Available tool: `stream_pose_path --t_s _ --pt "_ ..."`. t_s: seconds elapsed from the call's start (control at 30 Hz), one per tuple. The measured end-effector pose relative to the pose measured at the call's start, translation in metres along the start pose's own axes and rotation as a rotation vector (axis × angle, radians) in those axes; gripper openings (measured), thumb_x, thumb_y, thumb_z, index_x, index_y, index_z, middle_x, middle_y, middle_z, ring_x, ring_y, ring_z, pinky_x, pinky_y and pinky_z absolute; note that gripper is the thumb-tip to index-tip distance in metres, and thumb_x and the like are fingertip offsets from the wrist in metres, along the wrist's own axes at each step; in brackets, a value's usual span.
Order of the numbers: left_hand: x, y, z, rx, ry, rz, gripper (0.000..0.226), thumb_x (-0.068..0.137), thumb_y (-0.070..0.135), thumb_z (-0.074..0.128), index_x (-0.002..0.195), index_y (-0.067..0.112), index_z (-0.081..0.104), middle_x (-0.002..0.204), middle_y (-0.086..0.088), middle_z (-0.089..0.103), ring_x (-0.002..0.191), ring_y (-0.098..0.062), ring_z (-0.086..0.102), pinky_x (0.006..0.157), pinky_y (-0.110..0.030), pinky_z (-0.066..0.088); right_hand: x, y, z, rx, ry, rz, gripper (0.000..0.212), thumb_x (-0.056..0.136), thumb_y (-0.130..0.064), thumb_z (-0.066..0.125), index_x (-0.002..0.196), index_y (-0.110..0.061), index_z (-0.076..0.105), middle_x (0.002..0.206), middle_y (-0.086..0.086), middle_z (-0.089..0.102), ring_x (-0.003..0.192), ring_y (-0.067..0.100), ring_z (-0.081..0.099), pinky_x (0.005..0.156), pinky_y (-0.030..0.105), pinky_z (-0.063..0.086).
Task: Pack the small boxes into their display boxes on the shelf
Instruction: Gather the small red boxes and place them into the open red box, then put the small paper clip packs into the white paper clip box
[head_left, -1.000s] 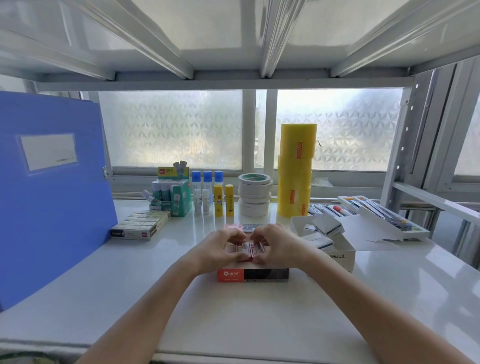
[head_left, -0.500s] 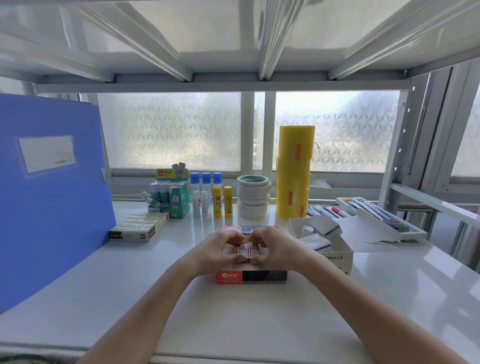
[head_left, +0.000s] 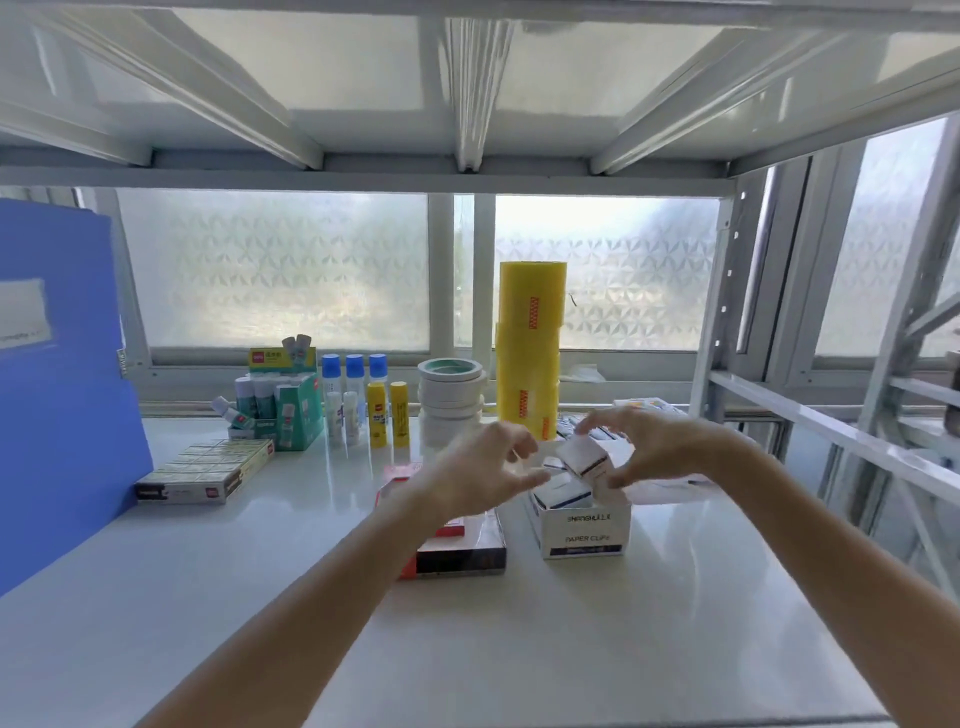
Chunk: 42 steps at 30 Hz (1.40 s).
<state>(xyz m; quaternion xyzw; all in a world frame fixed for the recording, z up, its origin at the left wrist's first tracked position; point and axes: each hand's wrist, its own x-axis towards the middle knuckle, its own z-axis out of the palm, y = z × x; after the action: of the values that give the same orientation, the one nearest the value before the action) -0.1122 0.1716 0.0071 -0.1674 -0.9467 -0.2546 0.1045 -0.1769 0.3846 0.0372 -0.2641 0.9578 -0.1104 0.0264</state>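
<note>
Blue folder (head_left: 62, 395) stands upright at the far left edge of the shelf (head_left: 519, 649). Right of it lies a flat pack (head_left: 205, 472) of small boxes, well left of the clip box (head_left: 581, 525). Behind that pack, a green glue carton (head_left: 280, 410) holds capped sticks; just right of it stand blue-capped bottles (head_left: 355, 395) and two yellow glue sticks (head_left: 387, 414). A stack of white tape rolls (head_left: 451, 397) follows, then a tall yellow roll stack (head_left: 531, 348), both behind the clip box and near the window. A red-and-black box (head_left: 460, 553) lies flat just left of the clip box, partly hidden by the left forearm.

Shelf surface is glossy white; a white metal shelf frame (head_left: 467, 104) with ribs runs overhead, frosted patterned window panes (head_left: 275, 270) close the back, and perforated uprights stand at right.

Left hand (head_left: 478, 478) hovers above the red-and-black box with fingers loosely spread and curled, gripping nothing; its fingertips come near the small box (head_left: 584, 458). Right hand (head_left: 657, 449) pinches that small white box between thumb and fingers, holding it tilted in the air directly above the clip box. The clip box, a white display box printed "PAPER CLIPS", sits open with further small boxes inside.
</note>
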Motion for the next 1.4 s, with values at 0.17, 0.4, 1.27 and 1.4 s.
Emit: stream_pose_path --t_s 0.17,0.4,1.27,1.4 --pt "0.041 0.021 0.028 0.083 -0.183 -0.112 0.033 0.078 0.043 0.071 0.078 0.012 0.059 0.079 -0.005 0.061 0.076 -0.022 0.056 0.069 -0.035 0.043 0.019 0.014 0.021 0.091 0.074 -0.064 0.054 0.061 -0.028 0.077 0.111 -0.039 0.058 0.111 -0.002 0.065 0.102 0.019 0.060 0.090 0.043 0.051" --pt "0.044 0.015 0.020 -0.011 -0.218 -0.133 0.046 0.084 0.038 0.069 0.115 0.005 0.062 0.112 -0.011 0.068 0.102 -0.024 0.063 0.091 -0.038 0.052 0.019 0.020 0.014 0.196 0.193 -0.120 0.028 0.091 -0.040 0.055 0.085 -0.016 0.067 0.100 0.013 0.065 0.089 0.024 0.063 0.084 0.038 0.054" --pt "0.044 -0.009 0.036 -0.036 -0.059 0.054 0.037 0.080 0.029 0.076 0.109 0.007 0.068 0.101 -0.007 0.074 0.090 -0.019 0.070 0.078 -0.028 0.059 0.011 0.040 0.033 0.670 0.214 -0.134 0.026 0.080 -0.033 0.075 0.098 -0.015 0.073 0.087 0.012 0.069 0.062 0.013 0.059 0.055 0.021 0.048" --pt "0.044 -0.005 0.022 -0.262 -0.136 0.000 0.033 0.083 0.019 0.073 0.112 0.004 0.070 0.105 -0.011 0.074 0.096 -0.026 0.070 0.084 -0.031 0.059 0.000 0.046 0.026 0.643 0.142 -0.093 0.054 0.071 -0.021 0.084 0.121 -0.016 0.063 0.100 0.002 0.070 0.076 0.010 0.069 0.070 0.017 0.054"
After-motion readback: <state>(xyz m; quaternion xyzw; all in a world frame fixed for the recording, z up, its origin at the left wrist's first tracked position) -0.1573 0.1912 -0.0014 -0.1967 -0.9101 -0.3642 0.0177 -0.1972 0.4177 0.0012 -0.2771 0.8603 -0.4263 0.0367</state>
